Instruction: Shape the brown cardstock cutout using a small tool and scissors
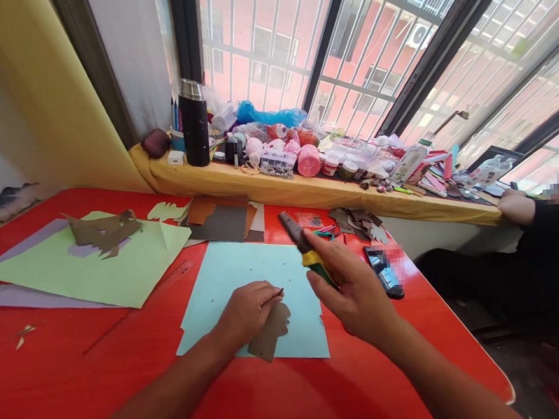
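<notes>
My left hand (252, 310) is closed in a pinch over the light blue paper (209, 304), with a small dark tip showing at its fingertips. Beneath and beside its fingers lies a brown paper cutout (269, 338) with a wavy edge. What exactly the fingers pinch is too small to tell. Raised to the right of the paper, my right hand (349, 281) grips pliers (305, 243) with green and yellow handles. Their dark metal jaws point up and left, apart from the cutout.
Green paper (135, 270) and a brown scrap (103, 231) lie left on the red table (129, 386). Brown sheets (223, 223), cutouts (357, 220) and a phone (384, 272) lie farther back. A black flask (194, 126) stands on the cluttered sill; a person (541, 248) sits right.
</notes>
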`<state>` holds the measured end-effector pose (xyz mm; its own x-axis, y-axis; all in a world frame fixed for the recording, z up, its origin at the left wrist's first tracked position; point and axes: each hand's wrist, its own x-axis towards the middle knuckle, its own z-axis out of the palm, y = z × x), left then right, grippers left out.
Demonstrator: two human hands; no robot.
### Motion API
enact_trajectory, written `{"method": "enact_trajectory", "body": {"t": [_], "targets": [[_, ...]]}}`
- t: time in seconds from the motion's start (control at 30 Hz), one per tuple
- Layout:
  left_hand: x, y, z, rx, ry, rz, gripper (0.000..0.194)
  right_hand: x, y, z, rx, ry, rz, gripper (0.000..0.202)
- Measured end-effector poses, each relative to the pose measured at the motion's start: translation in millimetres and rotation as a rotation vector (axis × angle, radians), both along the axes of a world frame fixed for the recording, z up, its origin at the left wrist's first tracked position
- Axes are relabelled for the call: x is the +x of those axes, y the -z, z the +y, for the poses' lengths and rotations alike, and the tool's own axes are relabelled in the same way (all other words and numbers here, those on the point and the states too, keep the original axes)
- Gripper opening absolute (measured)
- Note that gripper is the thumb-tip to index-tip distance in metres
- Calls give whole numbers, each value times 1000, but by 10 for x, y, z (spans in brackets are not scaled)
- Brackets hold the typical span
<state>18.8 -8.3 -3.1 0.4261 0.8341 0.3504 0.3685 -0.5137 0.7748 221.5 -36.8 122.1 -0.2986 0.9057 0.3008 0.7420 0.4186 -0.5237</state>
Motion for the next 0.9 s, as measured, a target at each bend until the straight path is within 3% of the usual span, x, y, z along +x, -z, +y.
{"method": "enact_trajectory", "body": {"t": [0.13, 0.23, 0.47, 0.7, 0.8, 0.9], "targets": [[-10, 2, -1, 29, 4, 18, 28, 18, 442, -97, -123, -50, -61, 64], [-10, -13, 6, 53, 17, 14, 27, 109, 595, -135, -174, 31, -63, 63], [0, -37, 10, 63, 4, 34, 27, 88, 532, -148, -194, 20, -41, 63], [-12, 18, 18, 52, -35, 35, 27, -25, 343, -88, -186, -122, -240, 67], [-5, -7, 15, 54, -18, 33, 25, -30, 273, -53, -96, -53, -140, 65], [-4, -34, 7, 25, 3, 13, 27, -45, 341, -66, -99, -11, -102, 65]]}}
